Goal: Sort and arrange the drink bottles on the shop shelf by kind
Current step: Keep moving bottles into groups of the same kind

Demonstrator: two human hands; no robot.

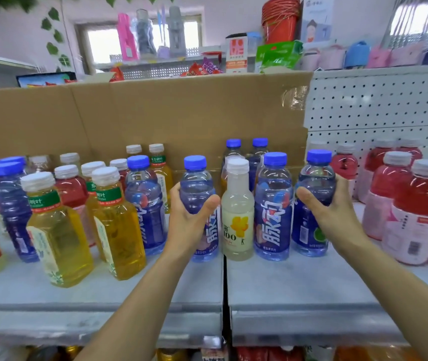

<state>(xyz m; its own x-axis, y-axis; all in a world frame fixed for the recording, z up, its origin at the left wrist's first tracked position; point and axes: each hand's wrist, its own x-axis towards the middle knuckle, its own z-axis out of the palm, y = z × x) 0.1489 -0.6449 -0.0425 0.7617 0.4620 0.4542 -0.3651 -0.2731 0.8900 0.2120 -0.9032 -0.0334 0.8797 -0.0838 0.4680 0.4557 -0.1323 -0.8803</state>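
Both hands are at the shelf (pixel 299 285) in the middle of the frame, each wrapped round a blue-capped bottle. The left hand (pixel 190 222) grips one blue drink bottle (pixel 196 186) just left of centre, thumb laid across its front. The right hand (pixel 331 212) holds a second blue bottle (pixel 315 175) right of centre, fingers curled behind it. Both bottles are upright, their bases down at the shelf (whether they quite rest on it I cannot tell). Between them stand a pale cloudy bottle (pixel 237 204) with a white cap and a third blue bottle (pixel 274 204), side by side and touching. In the left of the frame, yellow tea bottles (pixel 59 238) are mixed with red and blue ones. At the right edge, red drinks (pixel 416 204) are grouped together. A cardboard sheet (pixel 155 113) stands behind the rows.
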